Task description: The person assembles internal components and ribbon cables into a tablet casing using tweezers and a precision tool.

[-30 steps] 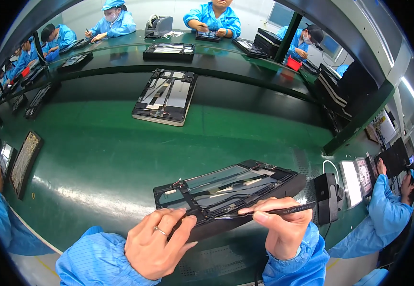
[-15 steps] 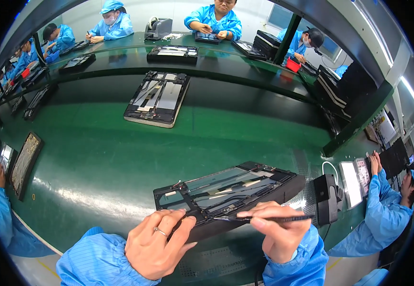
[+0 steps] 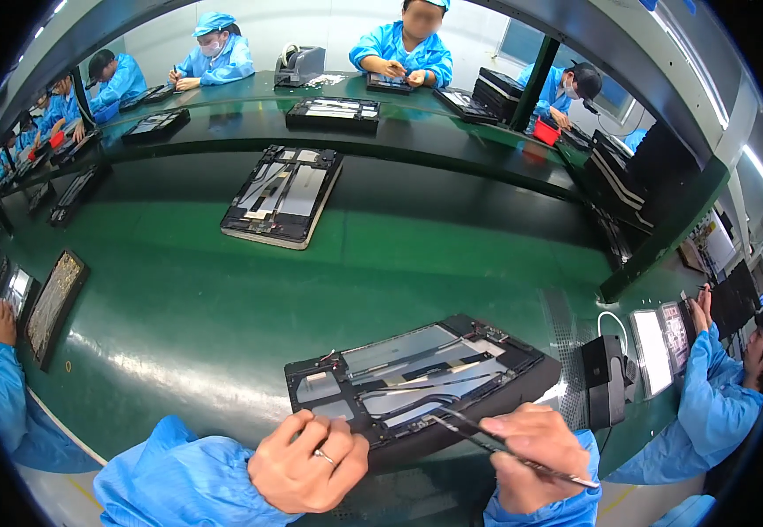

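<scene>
Tablet (image 3: pixel 421 376) with its back off, lying slightly askew on a black block (image 3: pixel 526 386) near the front of the green bench (image 3: pixel 197 290), directly before both hands. Seen bared inside: pale grey panels (image 3: pixel 399 350) and dark ribbon cables (image 3: pixel 425 400) running across. Curled at the near left edge, with bent knuckles uppermost: the left hand (image 3: pixel 311 463), ring on one finger. Cannot tell whether pinching the block there or merely pressing, with thumb and fingertips mostly hidden. In the right hand (image 3: pixel 535 448), pinched between thumb and fingers: dark tweezers (image 3: pixel 481 442), tips slightly parted, over the tablet's near long edge. Cannot be sure of contact.

Probably light enough to steady one-handed, yet stiff and thin, with little tolerance for bending or twisting. Likely soft and easily creased along the ribbon cables; likely easily dented at the pale panels, too. Perhaps a bit slick around the frame. Best held by the outer frame or by the block underneath, at opposite edges, never by the cables. Worth keeping metal tips shallow and gentle inside. Farther back on the bench, well apart: a second opened tablet (image 3: pixel 285 195).
</scene>
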`<action>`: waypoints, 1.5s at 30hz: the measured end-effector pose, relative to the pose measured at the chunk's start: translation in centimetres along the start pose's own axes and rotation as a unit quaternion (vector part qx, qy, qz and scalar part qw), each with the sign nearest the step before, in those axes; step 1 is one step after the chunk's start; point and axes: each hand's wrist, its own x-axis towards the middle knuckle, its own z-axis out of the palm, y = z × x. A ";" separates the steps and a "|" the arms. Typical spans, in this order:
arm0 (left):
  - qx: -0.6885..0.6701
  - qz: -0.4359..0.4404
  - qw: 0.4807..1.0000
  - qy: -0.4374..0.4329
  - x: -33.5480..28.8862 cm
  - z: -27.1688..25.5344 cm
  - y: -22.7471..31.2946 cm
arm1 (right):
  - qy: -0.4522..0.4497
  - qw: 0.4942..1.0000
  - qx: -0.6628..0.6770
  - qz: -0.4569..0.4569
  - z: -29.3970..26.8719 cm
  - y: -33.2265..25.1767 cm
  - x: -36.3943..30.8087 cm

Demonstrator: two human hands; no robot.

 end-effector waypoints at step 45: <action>-0.106 -0.053 0.973 -0.199 -3.3 13.6 -1.4 | -0.170 0.904 0.165 0.355 3.6 13.2 -5.8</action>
